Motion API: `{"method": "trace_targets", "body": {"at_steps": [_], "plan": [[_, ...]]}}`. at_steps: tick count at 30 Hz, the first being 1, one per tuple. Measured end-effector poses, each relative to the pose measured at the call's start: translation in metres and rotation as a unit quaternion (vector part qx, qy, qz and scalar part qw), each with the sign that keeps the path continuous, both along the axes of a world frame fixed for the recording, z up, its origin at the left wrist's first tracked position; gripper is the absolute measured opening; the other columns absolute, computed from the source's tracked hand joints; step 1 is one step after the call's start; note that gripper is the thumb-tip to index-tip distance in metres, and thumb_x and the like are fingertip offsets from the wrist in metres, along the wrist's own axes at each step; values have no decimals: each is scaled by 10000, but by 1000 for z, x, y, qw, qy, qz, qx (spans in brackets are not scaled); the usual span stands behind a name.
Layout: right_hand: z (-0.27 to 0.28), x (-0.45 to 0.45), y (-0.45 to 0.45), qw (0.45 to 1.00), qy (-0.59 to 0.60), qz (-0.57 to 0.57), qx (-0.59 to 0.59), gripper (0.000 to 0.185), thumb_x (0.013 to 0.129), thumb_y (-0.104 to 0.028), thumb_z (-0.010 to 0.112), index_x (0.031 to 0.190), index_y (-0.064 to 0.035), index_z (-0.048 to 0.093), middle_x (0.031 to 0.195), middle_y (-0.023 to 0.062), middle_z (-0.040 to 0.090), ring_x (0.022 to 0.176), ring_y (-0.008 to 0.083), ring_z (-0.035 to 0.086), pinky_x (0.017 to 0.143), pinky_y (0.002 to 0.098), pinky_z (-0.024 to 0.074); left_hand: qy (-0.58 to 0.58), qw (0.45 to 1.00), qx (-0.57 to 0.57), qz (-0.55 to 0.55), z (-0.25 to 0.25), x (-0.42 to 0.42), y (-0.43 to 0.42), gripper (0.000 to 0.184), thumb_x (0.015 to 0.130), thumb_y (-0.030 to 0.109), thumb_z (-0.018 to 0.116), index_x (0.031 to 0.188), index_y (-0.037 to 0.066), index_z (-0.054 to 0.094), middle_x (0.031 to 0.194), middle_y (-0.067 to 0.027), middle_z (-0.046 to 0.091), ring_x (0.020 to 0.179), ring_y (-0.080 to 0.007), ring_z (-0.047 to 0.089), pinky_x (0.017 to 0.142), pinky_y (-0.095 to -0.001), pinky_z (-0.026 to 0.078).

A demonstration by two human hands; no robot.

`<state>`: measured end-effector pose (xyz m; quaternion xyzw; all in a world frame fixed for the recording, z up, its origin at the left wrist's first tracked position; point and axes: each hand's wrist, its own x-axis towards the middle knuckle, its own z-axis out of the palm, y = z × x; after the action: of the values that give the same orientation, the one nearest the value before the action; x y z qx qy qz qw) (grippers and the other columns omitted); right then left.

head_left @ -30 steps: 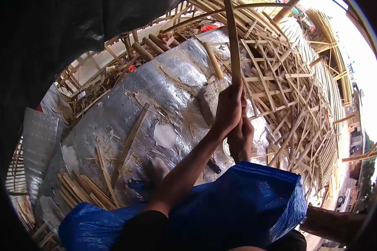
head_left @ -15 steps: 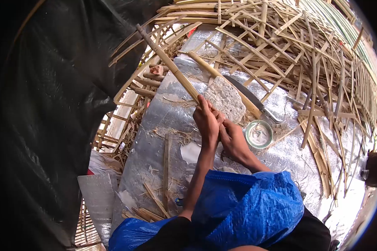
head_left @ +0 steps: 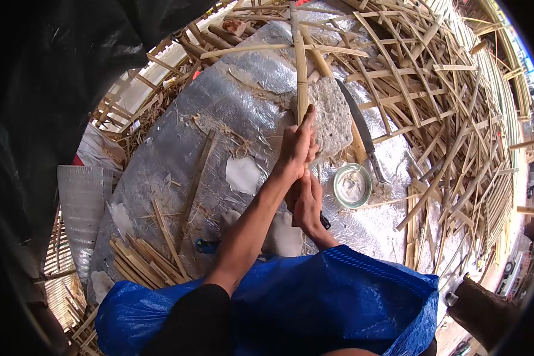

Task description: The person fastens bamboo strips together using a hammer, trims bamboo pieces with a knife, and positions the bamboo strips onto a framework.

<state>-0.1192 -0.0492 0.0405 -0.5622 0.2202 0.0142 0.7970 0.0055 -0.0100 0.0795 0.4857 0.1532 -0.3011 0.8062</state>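
A long split bamboo stick (head_left: 301, 71) points away from me, nearly straight up the view. My left hand (head_left: 298, 143) is closed around it, thumb laid along its length. Just below, my right hand (head_left: 307, 202) is closed at the stick's near end, mostly hiding that end. A small black object (head_left: 324, 221) shows beside the right wrist; what it is I cannot tell. Close to the left hand lies a rough grey stone block (head_left: 330, 115). A large curved knife (head_left: 362, 127) rests to the block's right, near a thicker bamboo pole (head_left: 317, 53).
A round green-rimmed dish (head_left: 352, 186) sits right of my hands on the silvery sheet (head_left: 219, 107). Bamboo strips (head_left: 145, 261) lie at lower left, and a big heap of bamboo (head_left: 421, 77) fills the upper right. Blue plastic (head_left: 314, 291) covers my lap. Black sheeting (head_left: 47, 89) hangs at left.
The view has turned, and the bamboo stick now stands near vertical in it instead of slanting to the upper left. Both hands have stayed on the stick, with the right now lower beneath the left.
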Motion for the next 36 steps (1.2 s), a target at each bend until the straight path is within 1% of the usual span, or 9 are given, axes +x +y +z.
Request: {"method": "trace_targets", "body": {"at_steps": [5,8,12,14,18,19,21,24,36], "plan": [[-20,8,-2,995,29,86,38,447,1064,-426,317,983,-40,526,653,15,510,572,124,521,537,280,457,-71,996,55,-7,-11,9,13,512,874,439,726,612,184,367,497,108,263,356,-12,220,333,-236,141],[-13,33,-24,987,-57,105,-111,449,1053,-391,386,1080,28,548,940,134,669,897,224,629,867,362,487,-129,983,115,-55,-21,23,42,524,870,424,737,600,175,363,483,106,274,351,-10,248,334,-240,150],[25,101,-87,926,-118,18,-359,382,992,-346,552,1061,29,563,966,162,677,901,241,655,820,364,514,-188,962,183,-77,-33,44,90,528,876,416,733,594,172,360,474,92,303,355,-11,270,336,-240,162],[47,149,-119,864,-160,-25,-477,436,949,-374,620,1122,17,534,1032,186,644,947,295,626,845,407,506,-207,963,140,-101,-39,51,112,508,886,371,732,601,170,362,471,91,311,356,-9,279,335,-236,170],[78,240,-177,573,-218,-90,-785,891,680,-461,838,1314,-8,407,1329,205,444,1234,350,400,1013,416,383,-250,954,119,-120,-28,62,152,478,888,316,734,605,166,380,468,93,321,359,-6,279,337,-234,172],[74,257,-192,491,-242,-110,-829,817,722,-495,807,1276,-2,463,1136,184,585,1025,327,559,897,403,476,-250,951,118,-137,-24,65,160,481,873,325,748,579,167,402,459,88,343,356,-7,284,338,-235,177],[90,268,-194,642,-36,127,-755,644,791,-557,733,1076,11,621,782,150,661,693,307,637,677,408,534,-226,955,116,-154,-24,56,174,486,858,335,763,552,169,424,450,84,364,353,-8,290,339,-236,182],[74,258,-185,679,-133,124,-712,625,835,-618,655,808,6,684,542,130,602,490,309,611,519,419,512,-235,943,172,-160,-22,60,189,467,841,301,775,557,166,429,436,84,359,346,-9,277,337,-237,163],[54,214,-188,679,-39,62,-730,521,759,-575,727,717,-56,705,586,143,605,576,325,621,580,429,484,-145,959,180,-166,-25,57,161,532,905,415,688,556,189,355,461,89,322,333,-16,284,311,-228,193]]}}
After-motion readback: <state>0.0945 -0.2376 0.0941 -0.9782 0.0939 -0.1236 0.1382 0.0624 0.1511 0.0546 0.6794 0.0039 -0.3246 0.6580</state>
